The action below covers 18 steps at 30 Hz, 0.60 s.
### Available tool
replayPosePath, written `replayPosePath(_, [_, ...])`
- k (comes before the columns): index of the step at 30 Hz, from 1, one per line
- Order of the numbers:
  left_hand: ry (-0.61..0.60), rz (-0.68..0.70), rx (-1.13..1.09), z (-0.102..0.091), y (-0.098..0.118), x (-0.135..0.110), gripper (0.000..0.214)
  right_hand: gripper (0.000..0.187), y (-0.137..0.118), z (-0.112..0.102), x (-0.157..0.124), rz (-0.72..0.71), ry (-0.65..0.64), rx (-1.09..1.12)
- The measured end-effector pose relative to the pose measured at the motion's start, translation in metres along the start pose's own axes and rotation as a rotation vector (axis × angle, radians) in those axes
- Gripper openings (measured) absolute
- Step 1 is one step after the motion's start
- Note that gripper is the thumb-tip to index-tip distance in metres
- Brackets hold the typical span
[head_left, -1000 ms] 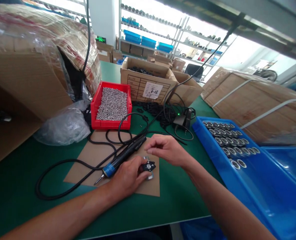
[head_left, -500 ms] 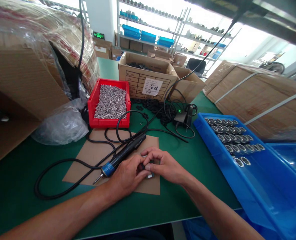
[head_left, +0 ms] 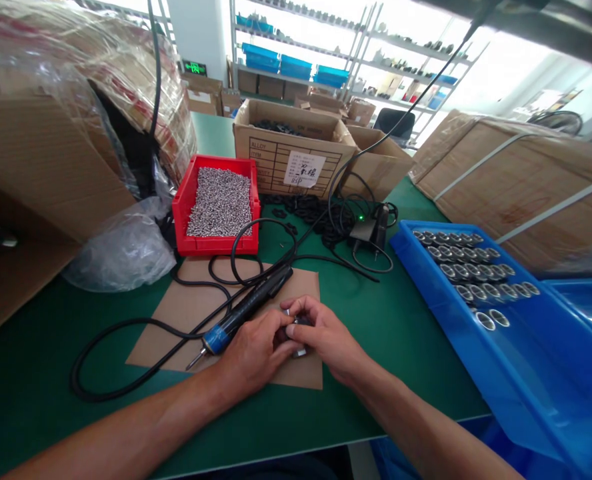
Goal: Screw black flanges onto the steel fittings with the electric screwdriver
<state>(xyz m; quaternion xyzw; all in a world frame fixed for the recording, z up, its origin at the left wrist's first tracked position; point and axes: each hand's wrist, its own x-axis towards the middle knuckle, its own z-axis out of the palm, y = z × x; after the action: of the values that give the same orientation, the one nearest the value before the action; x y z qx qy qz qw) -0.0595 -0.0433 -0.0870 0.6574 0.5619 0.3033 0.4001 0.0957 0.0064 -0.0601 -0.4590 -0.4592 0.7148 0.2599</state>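
Observation:
Both my hands meet over a cardboard sheet, fingers closed round a small metal part (head_left: 300,352) with a shiny silver edge. My left hand (head_left: 256,347) grips it from the left, its thumb and forefinger bent inward. From the other side my right hand (head_left: 326,337) pinches at its top, where a dark piece shows between the fingertips. Most of the part is hidden by the fingers. Just left of my left hand, an electric screwdriver (head_left: 249,308) with blue tape near its bit lies on the cardboard sheet (head_left: 161,333).
Behind the screwdriver stands a red bin (head_left: 216,247) full of small screws. Black rings (head_left: 301,211) lie heaped before a carton (head_left: 276,157). To the right, a blue tray (head_left: 521,363) holds rows of metal cylinders (head_left: 476,272). A screwdriver cable (head_left: 121,322) loops across the left.
My right hand's fingers have shifted slightly over the part, and more of its silver edge shows. The whole view has turned a little. My left hand keeps its hold.

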Motion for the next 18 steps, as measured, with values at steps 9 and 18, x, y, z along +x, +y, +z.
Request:
replayPosePath(9, [-0.008, 0.047, 0.027, 0.001, -0.002, 0.000, 0.019, 0.030, 0.005, -0.015, 0.000, -0.074, -0.144, 0.045])
replayPosePath(18, [0.026, 0.049, 0.044, 0.003, -0.002, 0.000, 0.020, 0.038, 0.015, -0.033, 0.004, -0.192, -0.231, -0.027])
